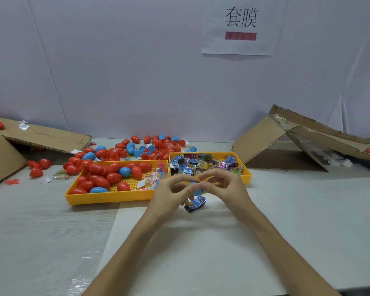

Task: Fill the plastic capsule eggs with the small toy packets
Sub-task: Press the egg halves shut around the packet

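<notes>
Just off the right front corner of the egg tray (115, 197), the two hands meet over the table. The left hand (171, 194) curls thumb and fingers round a blue egg (195, 187). The right hand (225, 188) pinches the same egg from the other side with thumb and forefinger, its other fingers loosely bent. Directly beneath the egg is a toy packet (196, 203) — printed blue, white and yellow. It seems tucked against the left hand's lower fingers, though whether they hold it or it lies on the table cannot be told.

The egg tray, yellow with a gridded floor, holds red eggs (98, 180) with a few blue ones among them at its left end, and small clear bags of colourful bits (152, 180) at its right end. Against its right rear corner stands a second yellow tray, the packet tray (246, 178), heaped with packets (201, 164). Behind the egg tray lies a spread of loose eggs (150, 147) and egg halves — mostly red.
</notes>
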{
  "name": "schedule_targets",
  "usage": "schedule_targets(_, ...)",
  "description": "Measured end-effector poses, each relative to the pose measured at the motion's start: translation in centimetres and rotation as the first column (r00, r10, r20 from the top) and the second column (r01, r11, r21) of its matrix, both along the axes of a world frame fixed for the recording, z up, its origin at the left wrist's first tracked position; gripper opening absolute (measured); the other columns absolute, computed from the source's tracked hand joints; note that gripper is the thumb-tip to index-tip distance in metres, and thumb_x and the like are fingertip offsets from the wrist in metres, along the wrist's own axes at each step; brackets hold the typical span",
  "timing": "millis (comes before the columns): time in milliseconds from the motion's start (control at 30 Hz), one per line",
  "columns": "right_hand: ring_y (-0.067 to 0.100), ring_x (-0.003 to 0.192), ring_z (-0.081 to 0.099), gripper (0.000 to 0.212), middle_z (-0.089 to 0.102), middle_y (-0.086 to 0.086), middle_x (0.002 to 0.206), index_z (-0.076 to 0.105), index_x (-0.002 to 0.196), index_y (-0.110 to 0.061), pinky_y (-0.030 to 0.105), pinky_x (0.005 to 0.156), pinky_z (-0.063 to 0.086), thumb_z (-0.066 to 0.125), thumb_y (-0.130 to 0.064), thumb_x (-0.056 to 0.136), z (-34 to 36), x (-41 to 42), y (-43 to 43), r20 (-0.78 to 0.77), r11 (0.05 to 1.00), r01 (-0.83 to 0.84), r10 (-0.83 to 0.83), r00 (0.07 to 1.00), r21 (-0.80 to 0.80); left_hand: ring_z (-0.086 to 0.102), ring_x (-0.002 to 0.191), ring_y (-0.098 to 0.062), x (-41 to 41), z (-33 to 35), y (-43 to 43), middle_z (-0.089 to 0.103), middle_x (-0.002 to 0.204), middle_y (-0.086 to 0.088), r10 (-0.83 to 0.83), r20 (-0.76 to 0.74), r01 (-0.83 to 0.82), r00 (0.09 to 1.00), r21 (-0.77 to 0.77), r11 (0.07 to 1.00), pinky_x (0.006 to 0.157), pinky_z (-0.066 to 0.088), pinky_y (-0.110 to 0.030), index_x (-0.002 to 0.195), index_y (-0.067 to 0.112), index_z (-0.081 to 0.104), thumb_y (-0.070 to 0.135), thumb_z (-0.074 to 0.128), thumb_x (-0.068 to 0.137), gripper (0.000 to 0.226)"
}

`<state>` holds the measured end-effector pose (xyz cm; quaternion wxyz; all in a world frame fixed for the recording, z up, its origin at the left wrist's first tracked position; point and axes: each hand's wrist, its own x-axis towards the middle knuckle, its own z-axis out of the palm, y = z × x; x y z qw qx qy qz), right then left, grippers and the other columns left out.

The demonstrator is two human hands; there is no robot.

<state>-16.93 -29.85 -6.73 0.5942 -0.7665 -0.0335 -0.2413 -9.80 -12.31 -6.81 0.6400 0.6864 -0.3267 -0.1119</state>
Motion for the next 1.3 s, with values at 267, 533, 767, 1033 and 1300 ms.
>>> schedule_targets(267, 0.009, 0.076, 0.063, 0.023, 0.068, -0.007, 0.098, 0.068, 0.095, -0.032, 0.030, 0.065, 0.055, 0.083, -0.023, 0.080, -0.2, 0.1, 1.0, 0.188, 0.960, 0.269, -0.252, 0.949, -0.072, 0.068, 0.063, -0.016, 0.3, 0.1, 0.2, 0.076, 0.077, -0.005, 0.076, -0.108, -0.084, 0.991, -0.074, 0.994, 0.059, 0.054, -0.026, 0.103, 0.026, 0.070, 0.051, 0.066, 0.081, 0.033)
schedule_targets(533, 0.009, 0.073, 0.058, 0.032, 0.059, -0.005, 0.091, 0.062, 0.096, -0.013, 0.008, 0.069, 0.043, 0.086, -0.027, 0.079, -1.2, 0.0, 2.5, 0.516, 0.804, 0.451, -0.217, 0.829, -0.387, 0.071, 0.065, -0.018, 0.0, 0.0, -0.1, 0.076, 0.080, -0.004, 0.081, -0.251, -0.131, 0.965, -0.190, 0.973, 0.059, 0.058, -0.024, 0.104, 0.027, 0.071, 0.049, 0.071, 0.077, 0.035)
schedule_targets(767, 0.015, 0.082, 0.063, 0.032, 0.063, 0.004, 0.094, 0.069, 0.097, -0.004, 0.017, 0.078, 0.053, 0.087, -0.022, 0.078, -1.6, 0.0, 3.4, 0.569, 0.747, 0.531, -0.251, 0.783, -0.401, 0.072, 0.070, -0.017, -0.4, -0.3, -0.5, 0.076, 0.079, -0.003, 0.019, -0.327, -0.093, 0.945, -0.212, 0.973, 0.067, 0.061, -0.030, 0.110, 0.021, 0.070, 0.048, 0.073, 0.073, 0.046)
schedule_targets(1033, 0.010, 0.094, 0.059, 0.025, 0.064, 0.010, 0.097, 0.071, 0.095, 0.000, 0.008, 0.090, 0.044, 0.086, -0.008, 0.077, -2.1, 0.3, 3.5, 0.616, 0.695, 0.602, -0.287, 0.734, -0.393, 0.070, 0.097, -0.031, -0.7, -0.3, -0.2, 0.075, 0.106, -0.020, -0.100, -0.418, -0.018, 0.903, -0.270, 0.963, 0.085, 0.053, -0.041, 0.108, 0.010, 0.063, 0.040, 0.071, 0.082, 0.041)
schedule_targets(1300, 0.014, 0.094, 0.061, 0.022, 0.063, 0.012, 0.098, 0.071, 0.096, 0.001, 0.009, 0.090, 0.046, 0.083, -0.001, 0.078, -2.5, 0.5, 3.5, 0.635, 0.680, 0.605, -0.262, 0.727, -0.413, 0.066, 0.104, -0.034, -0.4, -0.4, -0.2, 0.069, 0.108, -0.019, -0.160, -0.481, 0.003, 0.862, -0.310, 0.951, 0.092, 0.049, -0.047, 0.097, 0.015, 0.061, 0.038, 0.070, 0.088, 0.026)
